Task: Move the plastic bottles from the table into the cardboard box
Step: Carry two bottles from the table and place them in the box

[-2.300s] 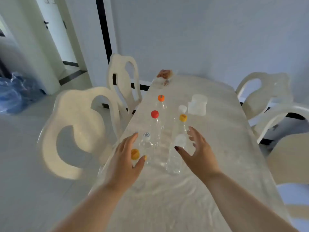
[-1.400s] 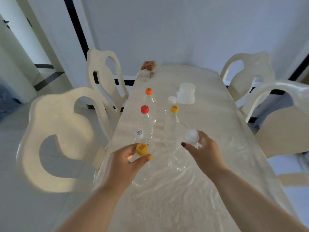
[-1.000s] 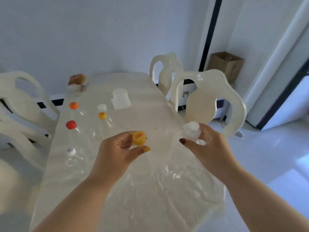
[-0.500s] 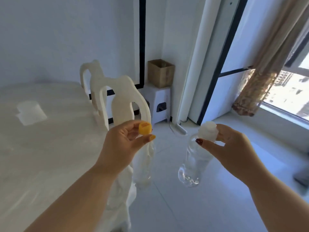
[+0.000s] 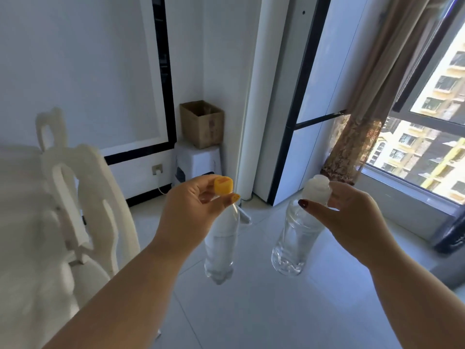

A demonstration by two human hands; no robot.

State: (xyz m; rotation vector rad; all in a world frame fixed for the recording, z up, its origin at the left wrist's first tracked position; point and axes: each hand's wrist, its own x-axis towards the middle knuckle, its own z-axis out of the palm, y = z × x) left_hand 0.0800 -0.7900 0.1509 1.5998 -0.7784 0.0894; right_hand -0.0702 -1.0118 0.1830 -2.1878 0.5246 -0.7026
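My left hand (image 5: 193,210) pinches the yellow cap of a clear plastic bottle (image 5: 221,248), which hangs upright below my fingers over the floor. A second clear bottle (image 5: 294,243) with a white cap dangles from my right hand (image 5: 352,217), gripped at the neck. The open brown cardboard box (image 5: 202,127) stands on a white stool (image 5: 198,159) in the far corner, well beyond both hands. The table (image 5: 22,197) with its white cover lies at the left edge; the other bottles are out of view.
Two white chairs (image 5: 85,197) stand along the table's side, between me and the left wall. A window with a brown curtain (image 5: 362,127) fills the right. Pale tiled floor (image 5: 251,311) stretches from my hands toward the stool.
Both hands closed on a bottle each and lifted them off the table. My view swung right, from the table toward the corner with the box, which now appears closer.
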